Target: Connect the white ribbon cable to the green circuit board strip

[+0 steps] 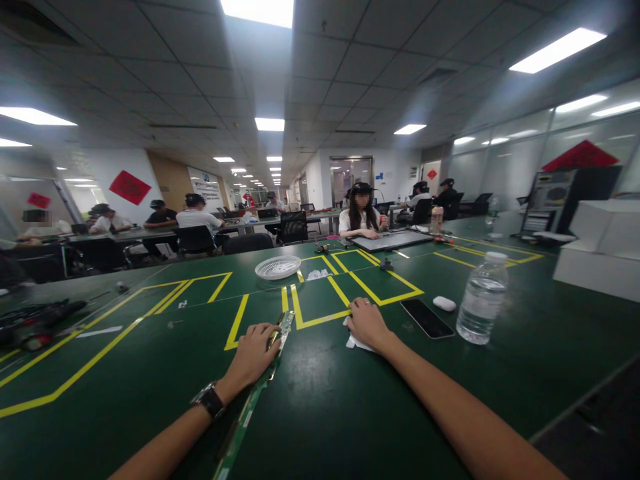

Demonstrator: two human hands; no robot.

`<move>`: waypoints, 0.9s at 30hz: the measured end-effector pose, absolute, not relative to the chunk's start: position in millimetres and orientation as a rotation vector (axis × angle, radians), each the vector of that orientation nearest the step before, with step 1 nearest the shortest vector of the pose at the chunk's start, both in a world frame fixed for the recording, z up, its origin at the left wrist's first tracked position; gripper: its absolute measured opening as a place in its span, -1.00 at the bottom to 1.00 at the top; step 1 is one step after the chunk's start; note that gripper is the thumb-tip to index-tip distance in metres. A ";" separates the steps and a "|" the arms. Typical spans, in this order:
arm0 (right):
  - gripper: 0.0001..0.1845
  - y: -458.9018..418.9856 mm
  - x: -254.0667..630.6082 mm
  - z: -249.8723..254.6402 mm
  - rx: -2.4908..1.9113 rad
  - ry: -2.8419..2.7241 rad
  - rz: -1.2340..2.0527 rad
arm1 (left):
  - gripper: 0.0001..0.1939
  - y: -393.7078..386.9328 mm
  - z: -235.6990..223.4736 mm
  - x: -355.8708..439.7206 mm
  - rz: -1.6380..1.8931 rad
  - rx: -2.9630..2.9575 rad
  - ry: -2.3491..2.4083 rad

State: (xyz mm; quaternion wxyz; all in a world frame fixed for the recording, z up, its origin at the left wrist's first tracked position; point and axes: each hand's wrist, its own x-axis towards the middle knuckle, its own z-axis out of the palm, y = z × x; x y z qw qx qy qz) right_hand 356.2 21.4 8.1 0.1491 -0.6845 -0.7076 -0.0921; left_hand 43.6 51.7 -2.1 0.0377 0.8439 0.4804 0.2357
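A long, narrow green circuit board (249, 408) slants across the table in front of me, its far end pointing away. My left hand (256, 353), with a dark watch at the wrist, is closed over the board's upper part, fingers bent round its edge. To the right, my right hand (369, 325) rests low on the table with its fingers curled down over a crumpled white paper (353, 341). Most of that paper is hidden under the palm. A black phone (427, 318) lies just right of my right hand.
A water bottle (483, 299) and a white earbud case (444, 304) stand to the right. Beyond are a white round basket (278, 267), clear plastic bits (319, 274) and yellow tape (320, 320). Dark tools (37, 327) lie at left. A person (361, 217) sits opposite at a flat panel (393, 239).
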 end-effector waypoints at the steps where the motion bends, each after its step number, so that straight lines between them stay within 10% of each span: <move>1: -0.63 20.3 355.9 9.4 -1.995 -2.023 -0.265 | -0.64 51.6 -1.8 43.4 0.706 2.579 1.481; 27: -0.77 3.4 343.8 23.0 -1.788 -2.081 0.081 | -0.36 49.5 12.0 43.5 1.162 1.390 1.174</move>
